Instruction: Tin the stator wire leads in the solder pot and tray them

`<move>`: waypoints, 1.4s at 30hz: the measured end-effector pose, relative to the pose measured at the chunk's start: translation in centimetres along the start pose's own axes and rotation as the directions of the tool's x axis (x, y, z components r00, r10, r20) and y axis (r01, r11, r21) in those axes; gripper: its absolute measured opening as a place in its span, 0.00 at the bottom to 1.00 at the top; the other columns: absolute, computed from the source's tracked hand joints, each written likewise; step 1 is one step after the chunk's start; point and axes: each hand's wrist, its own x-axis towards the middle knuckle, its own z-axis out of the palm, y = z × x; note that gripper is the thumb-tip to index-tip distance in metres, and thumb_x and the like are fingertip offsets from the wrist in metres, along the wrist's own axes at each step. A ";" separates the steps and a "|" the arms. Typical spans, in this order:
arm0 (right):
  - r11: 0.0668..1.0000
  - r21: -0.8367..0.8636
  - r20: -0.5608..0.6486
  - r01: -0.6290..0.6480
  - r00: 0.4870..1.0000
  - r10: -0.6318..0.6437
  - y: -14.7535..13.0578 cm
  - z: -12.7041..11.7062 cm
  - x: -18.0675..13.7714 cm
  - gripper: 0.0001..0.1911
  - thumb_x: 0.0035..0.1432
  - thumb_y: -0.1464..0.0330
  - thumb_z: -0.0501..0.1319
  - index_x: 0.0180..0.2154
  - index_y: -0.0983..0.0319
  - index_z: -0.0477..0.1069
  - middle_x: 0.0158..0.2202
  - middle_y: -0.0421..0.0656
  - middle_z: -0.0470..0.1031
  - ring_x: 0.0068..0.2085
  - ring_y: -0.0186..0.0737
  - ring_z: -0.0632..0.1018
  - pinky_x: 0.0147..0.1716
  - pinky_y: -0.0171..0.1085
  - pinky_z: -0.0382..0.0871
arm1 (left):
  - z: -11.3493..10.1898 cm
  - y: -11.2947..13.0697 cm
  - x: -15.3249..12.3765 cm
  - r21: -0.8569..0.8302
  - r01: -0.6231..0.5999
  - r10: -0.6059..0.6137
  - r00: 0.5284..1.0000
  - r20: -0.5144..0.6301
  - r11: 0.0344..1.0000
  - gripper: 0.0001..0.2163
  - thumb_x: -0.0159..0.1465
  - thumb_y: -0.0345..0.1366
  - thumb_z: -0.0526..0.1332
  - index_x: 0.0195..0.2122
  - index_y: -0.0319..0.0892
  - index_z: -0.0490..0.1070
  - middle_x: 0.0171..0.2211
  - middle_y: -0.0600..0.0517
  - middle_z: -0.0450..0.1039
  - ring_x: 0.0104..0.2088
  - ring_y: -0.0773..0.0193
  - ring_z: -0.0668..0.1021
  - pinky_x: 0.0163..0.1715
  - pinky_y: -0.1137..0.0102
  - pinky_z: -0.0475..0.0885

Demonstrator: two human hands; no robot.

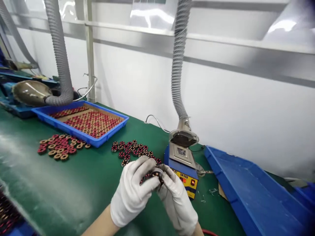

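Note:
My left hand [131,191], in a white glove, is closed round several small ring-shaped wound cores [147,177], dark with red and copper coils. My right hand [176,198], also gloved, has its fingertips pinched on a ring core [157,171] at the end of the row, and both hands meet there. Glove fingers hide part of what is held. Just beyond the hands lies a loose cluster of similar dark cores [128,149]. Close behind my right hand stands a blue box with a yellow front panel [189,183] and a lit red display.
A blue tray [98,142] of red and tan cores stands at the left, with a loose pile [59,147] before it. Over the box hangs a grey extraction hose [178,65] with a hood [184,137]. A large blue tray [248,186] slants along the right.

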 end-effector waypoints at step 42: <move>0.831 -0.194 -0.171 0.521 0.816 -0.552 -4.0 -2.5 0.4 0.07 0.40 0.64 0.71 0.22 0.58 0.74 0.25 0.38 0.72 0.29 0.35 0.73 0.30 0.33 0.68 | 1.5 0.8 5.8 -0.118 -0.187 0.189 0.982 0.002 0.975 0.09 0.66 0.36 0.52 0.42 0.38 0.67 0.45 0.46 0.69 0.49 0.54 0.66 0.49 0.57 0.58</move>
